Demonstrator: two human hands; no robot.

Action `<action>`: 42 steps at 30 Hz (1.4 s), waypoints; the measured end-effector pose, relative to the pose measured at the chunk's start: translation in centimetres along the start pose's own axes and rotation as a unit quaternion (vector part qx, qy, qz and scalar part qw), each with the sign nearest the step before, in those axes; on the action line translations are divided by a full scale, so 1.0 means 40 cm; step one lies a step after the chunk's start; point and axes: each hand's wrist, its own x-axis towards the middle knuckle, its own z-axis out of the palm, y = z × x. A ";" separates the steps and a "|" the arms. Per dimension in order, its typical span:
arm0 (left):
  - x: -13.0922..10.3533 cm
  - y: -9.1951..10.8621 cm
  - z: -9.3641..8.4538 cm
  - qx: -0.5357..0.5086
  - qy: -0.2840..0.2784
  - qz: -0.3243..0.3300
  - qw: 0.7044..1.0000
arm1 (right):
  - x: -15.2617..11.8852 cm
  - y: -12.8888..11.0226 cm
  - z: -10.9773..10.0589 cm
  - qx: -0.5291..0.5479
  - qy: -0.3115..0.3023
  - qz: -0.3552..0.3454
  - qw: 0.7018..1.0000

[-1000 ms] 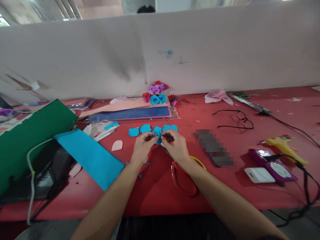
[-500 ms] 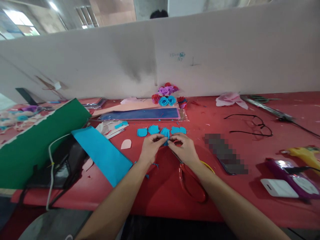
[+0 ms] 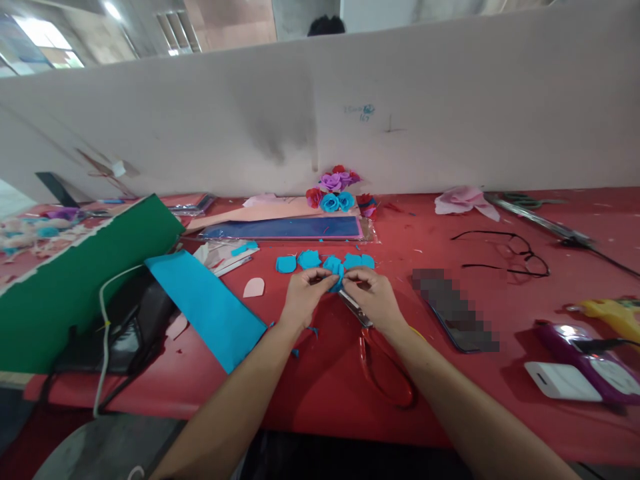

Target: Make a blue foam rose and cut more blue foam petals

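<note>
Between my fingertips is a small blue paper petal [image 3: 333, 268], pinched from both sides. My left hand [image 3: 305, 295] grips its left edge with thumb and forefinger. On the other edge, my right hand [image 3: 374, 293] is closed in a similar pinch. Just beyond lie blue petal pieces [image 3: 309, 259] in a row on the red table. Red-handled scissors [image 3: 385, 373] rest beneath my right hand and wrist, their blades pointing toward the petal. A blue paper strip [image 3: 207, 307] lies left of my left forearm, with a pink petal-shaped piece [image 3: 254, 287] near it.
Finished paper roses [image 3: 331, 190] stand by the white partition [image 3: 200, 127]. To the right are a phone [image 3: 453, 310], eyeglasses [image 3: 515, 253], a white charger [image 3: 560, 381] and a yellow glue gun [image 3: 610, 313]. A green sheet [image 3: 85, 287] leans over a black bag [image 3: 120, 333] at left.
My hands have shifted slightly while still pinching the blue petal, which looks more gathered. More of the scissor blades now shows under my right hand. The whole view has moved a little.
</note>
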 end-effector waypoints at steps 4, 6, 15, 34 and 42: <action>0.000 -0.003 -0.001 -0.001 -0.012 -0.004 1.000 | -0.001 0.003 0.001 -0.007 -0.002 -0.009 1.000; 0.000 -0.003 -0.001 -0.003 -0.014 -0.011 1.000 | -0.003 0.003 0.003 -0.011 -0.008 -0.017 1.000; 0.010 0.003 -0.007 -0.077 0.028 -0.065 0.995 | 0.011 0.008 -0.014 0.047 0.089 0.050 0.994; 0.001 -0.010 0.004 -0.083 -0.012 -0.050 0.995 | -0.002 0.010 -0.004 -0.078 0.026 0.041 0.996; 0.012 0.003 -0.014 -0.065 0.006 -0.024 0.998 | 0.007 0.031 -0.012 -0.010 -0.023 0.109 0.994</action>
